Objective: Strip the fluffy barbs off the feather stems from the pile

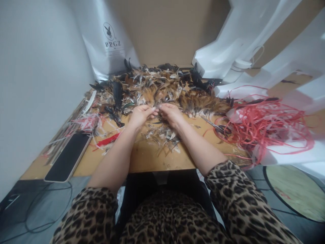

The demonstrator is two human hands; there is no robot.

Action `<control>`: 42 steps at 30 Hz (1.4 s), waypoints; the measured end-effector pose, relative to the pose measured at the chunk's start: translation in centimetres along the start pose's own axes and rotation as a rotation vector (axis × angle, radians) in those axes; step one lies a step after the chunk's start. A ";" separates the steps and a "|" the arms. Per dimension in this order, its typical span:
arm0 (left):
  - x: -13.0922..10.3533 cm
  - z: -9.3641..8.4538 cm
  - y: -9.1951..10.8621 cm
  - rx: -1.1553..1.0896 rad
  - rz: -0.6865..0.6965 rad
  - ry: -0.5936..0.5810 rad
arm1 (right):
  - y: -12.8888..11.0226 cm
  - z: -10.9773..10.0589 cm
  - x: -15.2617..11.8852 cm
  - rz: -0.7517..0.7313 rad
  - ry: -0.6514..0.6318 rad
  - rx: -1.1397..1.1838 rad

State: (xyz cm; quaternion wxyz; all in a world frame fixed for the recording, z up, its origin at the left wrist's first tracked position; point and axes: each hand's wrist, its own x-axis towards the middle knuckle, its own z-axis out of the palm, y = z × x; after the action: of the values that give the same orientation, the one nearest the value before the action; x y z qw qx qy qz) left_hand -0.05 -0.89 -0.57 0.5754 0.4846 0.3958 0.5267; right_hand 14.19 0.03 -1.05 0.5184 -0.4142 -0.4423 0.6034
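Note:
My left hand (141,116) and my right hand (170,114) meet over the near side of a feather pile (162,79), fingertips almost touching. Both are closed in a pinch on what looks like a small brown feather (149,96), its lower end hidden by the fingers. Brown, white and black feathers spread behind and to either side of the hands. Below them, between my forearms, lies a scatter of small loose feathers (165,135) on the wooden table (152,159).
A phone (68,157) lies at the table's left, near pink-white strips (88,122) and a red strip (109,139). To the right are scissors (215,126) and a tangle of red plastic ribbon (271,125). A white printed bag (111,44) stands behind.

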 end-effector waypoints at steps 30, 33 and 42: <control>0.2 -0.1 -0.9 -0.037 -0.160 -0.069 | 0.0 0.4 -0.4 -0.167 0.039 -0.123; 0.1 -0.1 -0.7 0.024 -0.114 -0.058 | -0.1 0.2 -0.1 -0.133 0.068 -0.080; 0.7 -0.9 0.1 -0.168 -0.038 0.119 | -0.1 -2.7 1.5 -0.260 0.216 -0.355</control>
State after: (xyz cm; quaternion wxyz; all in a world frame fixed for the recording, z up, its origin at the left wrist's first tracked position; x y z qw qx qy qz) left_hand -0.84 -0.11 -0.63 0.5992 0.3948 0.3929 0.5750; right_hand 16.68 1.80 -1.70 0.5553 -0.5003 -0.5329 0.3967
